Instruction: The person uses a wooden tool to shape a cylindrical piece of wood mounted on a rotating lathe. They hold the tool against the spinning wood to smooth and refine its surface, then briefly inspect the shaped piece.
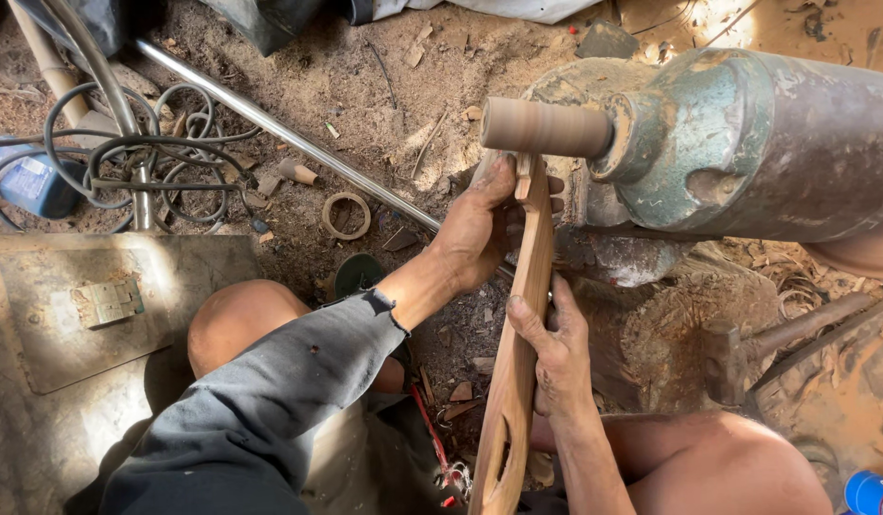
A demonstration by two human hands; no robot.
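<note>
A short wooden cylinder (pixel 544 127) sticks out sideways from a green and grey lathe head (pixel 747 143). A long flat wooden tool (pixel 519 334) with a slot near its lower end runs up to the underside of the cylinder. My left hand (pixel 479 224) grips the tool near its top, thumb close to the cylinder. Lower down, my right hand (pixel 554 348) wraps around the middle of the tool. My left arm wears a grey sleeve (pixel 270 401).
A shiny metal rod (pixel 289 133) lies diagonally on the sawdust floor. Tangled cables (pixel 126 153), a wooden ring (pixel 347 216) and wood scraps lie at left. A metal plate (pixel 69 315) sits lower left. My bare knees (pixel 241 319) flank the tool.
</note>
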